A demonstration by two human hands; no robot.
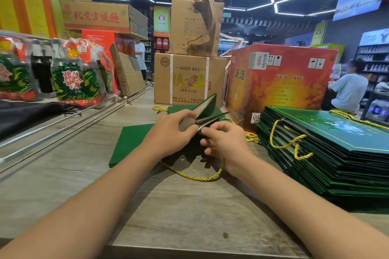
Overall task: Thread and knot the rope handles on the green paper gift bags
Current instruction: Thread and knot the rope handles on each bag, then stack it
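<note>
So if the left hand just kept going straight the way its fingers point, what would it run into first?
The left hand already grips the raised flap of the green paper gift bag, so that comes first. Beyond it stands the red printed cardboard carton, probably next, though depth is hard to judge in this wide view.

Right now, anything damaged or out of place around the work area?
Yes: the brown carton on top of the SHEN ROU box behind the hands is torn open, with a ragged flap hanging down its front. The green bag stack at right looks orderly.
</note>
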